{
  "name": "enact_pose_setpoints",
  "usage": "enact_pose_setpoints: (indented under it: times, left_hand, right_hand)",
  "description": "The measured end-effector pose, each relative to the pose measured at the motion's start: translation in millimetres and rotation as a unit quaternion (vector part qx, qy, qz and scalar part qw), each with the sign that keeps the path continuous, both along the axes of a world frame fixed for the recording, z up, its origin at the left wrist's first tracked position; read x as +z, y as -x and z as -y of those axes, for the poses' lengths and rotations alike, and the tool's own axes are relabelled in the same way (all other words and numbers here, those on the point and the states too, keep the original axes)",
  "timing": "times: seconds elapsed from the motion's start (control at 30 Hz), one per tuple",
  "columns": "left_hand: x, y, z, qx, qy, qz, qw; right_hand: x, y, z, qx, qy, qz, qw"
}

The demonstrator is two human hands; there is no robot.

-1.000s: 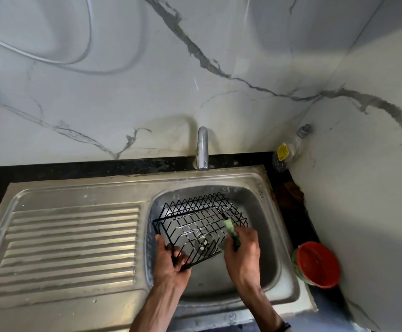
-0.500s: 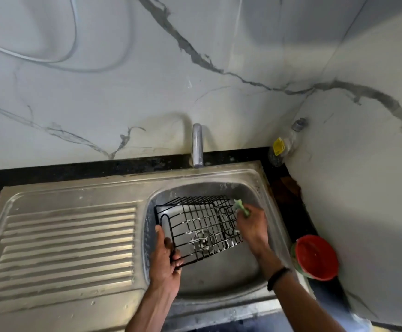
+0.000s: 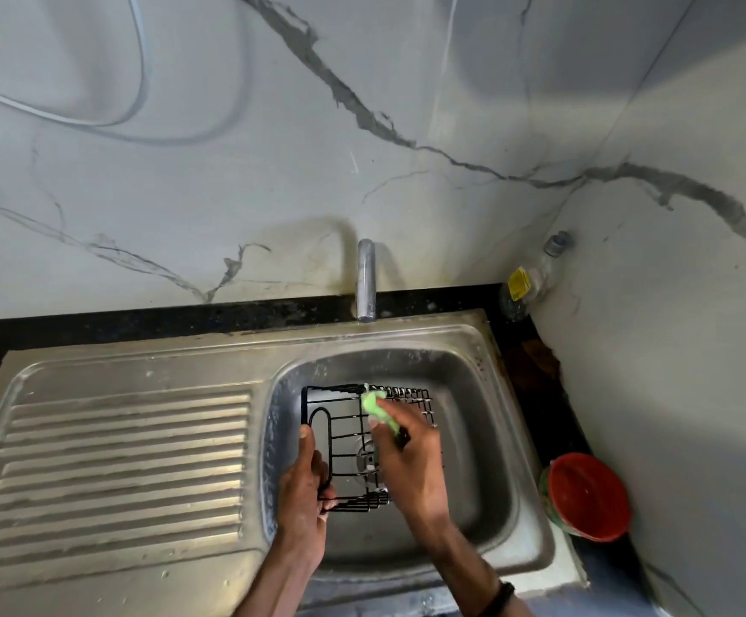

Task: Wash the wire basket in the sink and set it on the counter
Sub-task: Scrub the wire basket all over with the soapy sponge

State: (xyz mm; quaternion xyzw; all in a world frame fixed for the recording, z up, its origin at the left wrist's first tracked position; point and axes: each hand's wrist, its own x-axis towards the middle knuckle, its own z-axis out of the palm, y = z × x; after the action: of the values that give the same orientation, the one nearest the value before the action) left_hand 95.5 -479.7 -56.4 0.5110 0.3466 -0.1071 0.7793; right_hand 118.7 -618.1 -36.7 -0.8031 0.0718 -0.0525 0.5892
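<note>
- Basket [image 3: 353, 443] of black wire sits inside the sink [image 3: 487, 394], tilted, open side facing up.
- Left hand [image 3: 306, 492] grips its left rim.
- Right hand [image 3: 411, 456] pinches a green sponge [image 3: 378, 407] against the wires.

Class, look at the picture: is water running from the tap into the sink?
No. The tap shows no stream below its spout, while the hands scrub the wire basket in the sink.
</note>
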Motion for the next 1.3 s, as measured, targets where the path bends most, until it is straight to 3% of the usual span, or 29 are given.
enact_pose_setpoints:
  times: [0.17,0.27,0.4,0.57,0.67,0.9,1.07,1.3]
  left_hand:
    - [1.7,1.1,-6.5,0.033,0.064,-0.031,0.997]
    - [2.7,2.9,-10.0,0.050,0.087,-0.037,0.994]
    - [1.3,2.6,-8.3,0.042,0.095,-0.031,0.994]
    - [0.0,4.0,2.8,0.029,0.102,-0.029,0.994]
    - [2.0,2.8,3.0,0.040,0.113,-0.035,0.992]
    - [-0.2,-4.4,-6.8,0.115,0.211,-0.024,0.970]
    - [-12.5,-2.3,-20.2,0.146,0.221,-0.035,0.964]
    - [-21.0,-3.7,-23.0,0.154,0.227,-0.041,0.961]
  right_hand:
    - [-10.4,45.3,17.3,0.077,0.075,0.071,0.992]
    - [-17.2,51.7,45.1,0.096,0.106,0.036,0.989]
    - [0.9,20.5,66.8,0.022,0.073,0.013,0.997]
    - [38.1,-36.8,26.9,0.037,0.055,-0.042,0.997]
    - [40.0,-33.8,-4.8,0.077,0.125,0.025,0.989]
    - [12.4,24.8,-9.9,0.107,0.126,0.139,0.976]
    - [-7.2,60.6,26.4,0.155,0.108,0.137,0.972]
    - [-26.9,23.8,86.2,0.108,0.201,0.137,0.964]
